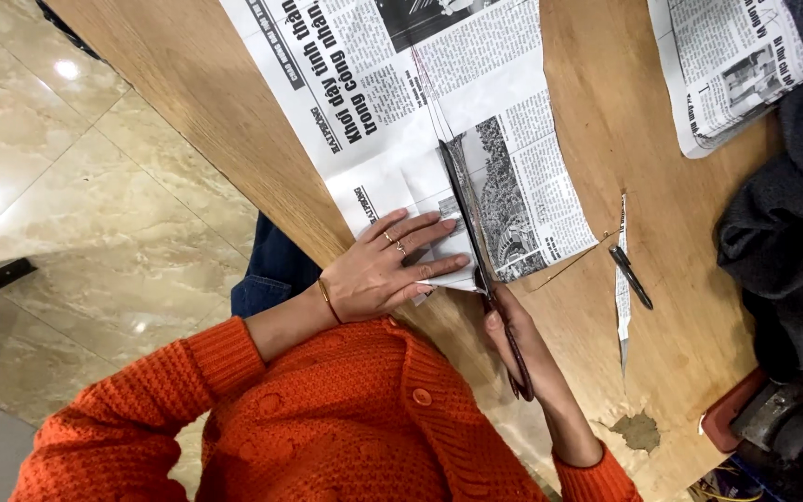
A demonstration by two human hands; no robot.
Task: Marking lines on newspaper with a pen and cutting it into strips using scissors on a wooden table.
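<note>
My left hand (385, 270) lies flat, palm down, fingers (429, 244) spread and pointing away from me, with rings on two of them and a thin bracelet at the wrist. That arm bends sharply at the elbow, its orange knitted sleeve pushed up the forearm. My right hand (511, 336) is closed in a grip, thumb on top, the bare forearm running back to an orange cuff.

No packages, labels, signs, screens.
</note>
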